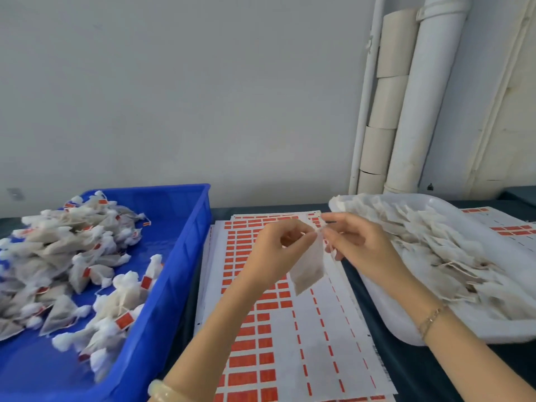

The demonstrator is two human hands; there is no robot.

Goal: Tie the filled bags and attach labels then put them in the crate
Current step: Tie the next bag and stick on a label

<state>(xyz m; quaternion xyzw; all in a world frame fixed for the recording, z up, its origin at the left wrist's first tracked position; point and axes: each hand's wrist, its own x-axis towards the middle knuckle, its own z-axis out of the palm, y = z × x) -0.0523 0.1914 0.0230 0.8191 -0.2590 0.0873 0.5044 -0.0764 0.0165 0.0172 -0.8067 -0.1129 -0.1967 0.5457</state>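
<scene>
Pinches small white gauze filled bag (309, 271) at top with left hand (275, 250) and right hand (359, 245), long axis vertical, blue plastic crate (194, 236) leftward.

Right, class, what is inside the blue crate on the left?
Inside the blue crate lies a loose pile of tied bags, many carrying red labels. Bare blue floor shows toward its far right. Whatever sits beneath the pile is covered.
</scene>
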